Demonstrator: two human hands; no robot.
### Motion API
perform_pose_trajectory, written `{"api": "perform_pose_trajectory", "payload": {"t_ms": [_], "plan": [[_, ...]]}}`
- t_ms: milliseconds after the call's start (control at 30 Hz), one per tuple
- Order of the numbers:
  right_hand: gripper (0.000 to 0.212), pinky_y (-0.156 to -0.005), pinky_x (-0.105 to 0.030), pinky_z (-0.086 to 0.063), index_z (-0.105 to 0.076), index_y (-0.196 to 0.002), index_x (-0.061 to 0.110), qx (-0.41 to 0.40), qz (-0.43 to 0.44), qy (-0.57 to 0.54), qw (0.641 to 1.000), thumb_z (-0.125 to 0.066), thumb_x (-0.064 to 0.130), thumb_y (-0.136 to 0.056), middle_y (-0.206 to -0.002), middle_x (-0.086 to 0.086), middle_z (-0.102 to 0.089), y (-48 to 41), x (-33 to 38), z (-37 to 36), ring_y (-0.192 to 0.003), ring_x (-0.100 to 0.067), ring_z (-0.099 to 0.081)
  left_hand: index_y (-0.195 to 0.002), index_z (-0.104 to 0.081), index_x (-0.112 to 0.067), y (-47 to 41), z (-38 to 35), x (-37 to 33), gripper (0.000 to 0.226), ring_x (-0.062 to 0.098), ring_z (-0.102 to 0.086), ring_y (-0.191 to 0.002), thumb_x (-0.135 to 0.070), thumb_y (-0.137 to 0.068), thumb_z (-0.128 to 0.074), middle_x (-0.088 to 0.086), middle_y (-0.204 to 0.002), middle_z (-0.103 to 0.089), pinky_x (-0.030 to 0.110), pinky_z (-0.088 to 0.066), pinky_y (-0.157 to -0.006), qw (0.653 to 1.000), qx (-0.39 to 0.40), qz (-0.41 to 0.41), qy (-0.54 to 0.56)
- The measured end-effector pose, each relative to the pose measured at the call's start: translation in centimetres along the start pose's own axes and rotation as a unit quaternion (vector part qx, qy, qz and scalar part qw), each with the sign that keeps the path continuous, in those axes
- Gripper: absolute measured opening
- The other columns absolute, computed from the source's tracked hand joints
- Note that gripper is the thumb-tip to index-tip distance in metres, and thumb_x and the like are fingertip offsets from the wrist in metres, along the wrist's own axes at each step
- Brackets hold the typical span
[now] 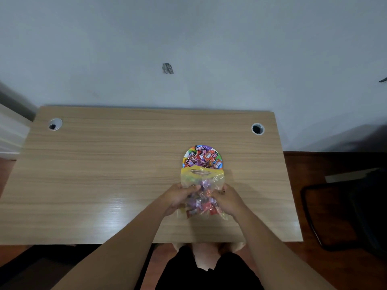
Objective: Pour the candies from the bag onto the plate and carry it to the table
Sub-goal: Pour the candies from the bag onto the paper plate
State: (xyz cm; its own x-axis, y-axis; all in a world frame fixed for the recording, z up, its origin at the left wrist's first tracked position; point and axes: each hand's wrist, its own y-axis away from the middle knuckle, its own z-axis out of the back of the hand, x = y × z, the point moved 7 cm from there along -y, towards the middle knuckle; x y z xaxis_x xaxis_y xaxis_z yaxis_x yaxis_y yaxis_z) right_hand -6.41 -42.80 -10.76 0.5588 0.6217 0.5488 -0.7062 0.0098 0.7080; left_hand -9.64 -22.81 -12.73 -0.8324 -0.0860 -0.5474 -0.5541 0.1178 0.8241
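A clear plastic candy bag [202, 185] with a yellow zip top lies tipped toward a colourful round plate [187, 154], its open mouth at the plate's near rim. Wrapped candies [203, 158] in red, orange and purple are piled on the plate, and more are still inside the bag. My left hand [178, 197] grips the bag's left side and my right hand [227, 198] grips its right side, both near the bag's bottom end. The near part of the plate is hidden by the bag.
The plate and bag rest on a light wooden desk [104, 174] against a pale wall. Cable holes sit at the desk's back left [55, 124] and back right [257, 128]. A dark chair [345, 210] stands to the right on the wooden floor.
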Motion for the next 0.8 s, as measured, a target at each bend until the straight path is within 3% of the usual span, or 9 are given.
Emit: {"api": "perform_pose_trajectory", "payload": {"t_ms": [67, 167, 233, 333, 433, 533, 667, 800], "plan": [[0.02, -0.074, -0.035, -0.043, -0.063, -0.098, 0.009, 0.003, -0.002, -0.002, 1.0, -0.065, 0.029, -0.099, -0.089, -0.007, -0.064, 0.2, -0.1, 0.0, -0.084, -0.024, -0.059, -0.119, -0.08, -0.012, 0.3, 0.0, 0.1, 0.039, 0.016, -0.075, -0.074, -0.04, -0.092, -0.083, -0.005, -0.081, -0.081, 0.028, -0.062, -0.064, 1.0, 0.003, 0.002, -0.002], [0.02, -0.07, -0.035, -0.04, -0.056, -0.092, 0.012, 0.004, -0.005, 0.001, 1.0, -0.063, 0.029, -0.1, -0.085, -0.005, -0.057, 0.5, -0.3, 0.1, -0.08, -0.023, -0.054, -0.124, -0.078, -0.011, 0.8, 0.2, 0.1, 0.043, 0.023, -0.074, -0.092, -0.041, -0.093, -0.081, 0.011, -0.114, -0.08, 0.027, -0.062, -0.065, 1.0, 0.009, 0.001, -0.004], [0.021, -0.066, -0.035, -0.037, -0.054, -0.091, 0.012, 0.004, -0.004, 0.009, 1.0, -0.062, 0.029, -0.1, -0.084, -0.005, -0.056, 0.7, -0.5, 0.2, -0.077, -0.022, -0.052, -0.125, -0.078, -0.013, 1.2, 0.3, 0.2, 0.043, 0.024, -0.076, -0.097, -0.042, -0.093, -0.081, 0.012, -0.124, -0.079, 0.026, -0.063, -0.065, 1.0, 0.015, 0.0, 0.001], [0.016, -0.066, -0.032, -0.041, -0.059, -0.094, 0.014, 0.009, -0.001, -0.004, 1.0, -0.063, 0.029, -0.1, -0.086, -0.001, -0.062, 1.2, -0.6, 0.3, -0.081, -0.021, -0.058, -0.121, -0.079, -0.017, 1.8, 0.4, 0.3, 0.044, 0.016, -0.081, -0.092, -0.048, -0.09, -0.083, 0.002, -0.113, -0.084, 0.026, -0.063, -0.067, 1.0, 0.022, 0.003, 0.015], [0.023, -0.071, -0.032, -0.045, -0.069, -0.108, 0.006, 0.009, -0.002, -0.014, 1.0, -0.065, 0.027, -0.098, -0.101, -0.012, -0.074, 1.4, -0.7, 0.5, -0.093, -0.028, -0.069, -0.126, -0.077, -0.013, 2.0, 0.9, 0.3, 0.059, 0.027, -0.077, -0.115, -0.057, -0.088, -0.081, 0.007, -0.12, -0.083, 0.036, -0.061, -0.091, 1.0, 0.009, 0.006, 0.014], [0.031, -0.07, -0.033, -0.044, -0.071, -0.11, -0.002, 0.0, 0.001, -0.012, 1.0, -0.068, 0.025, -0.097, -0.11, -0.022, -0.078, 1.5, -0.7, 0.8, -0.085, -0.025, -0.066, -0.132, -0.075, -0.016, 2.5, 1.6, -0.2, 0.066, 0.027, -0.074, -0.123, -0.064, -0.087, -0.078, 0.006, -0.128, -0.08, 0.042, -0.056, -0.104, 1.0, 0.005, -0.023, 0.012], [0.025, -0.069, -0.032, -0.045, -0.076, -0.106, 0.002, 0.003, 0.015, -0.014, 1.0, -0.072, 0.024, -0.096, -0.096, -0.014, -0.078, 1.8, -0.4, 1.4, -0.082, -0.021, -0.066, -0.131, -0.07, -0.031, 3.5, 2.4, -1.2, 0.053, 0.026, -0.079, -0.117, -0.057, -0.087, -0.082, 0.0, -0.125, -0.083, 0.048, -0.058, -0.104, 0.995, 0.018, -0.096, 0.026], [0.02, -0.066, -0.03, -0.044, -0.082, -0.101, 0.006, 0.021, 0.037, -0.03, 0.999, -0.082, 0.022, -0.09, -0.093, -0.011, -0.081, 2.4, 0.5, 1.8, -0.076, -0.015, -0.063, -0.121, -0.076, -0.026, 4.6, 3.6, -2.3, 0.037, 0.026, -0.076, -0.111, -0.04, -0.088, -0.088, -0.001, -0.117, -0.082, 0.046, -0.055, -0.095, 0.988, 0.012, -0.154, 0.028]]}}
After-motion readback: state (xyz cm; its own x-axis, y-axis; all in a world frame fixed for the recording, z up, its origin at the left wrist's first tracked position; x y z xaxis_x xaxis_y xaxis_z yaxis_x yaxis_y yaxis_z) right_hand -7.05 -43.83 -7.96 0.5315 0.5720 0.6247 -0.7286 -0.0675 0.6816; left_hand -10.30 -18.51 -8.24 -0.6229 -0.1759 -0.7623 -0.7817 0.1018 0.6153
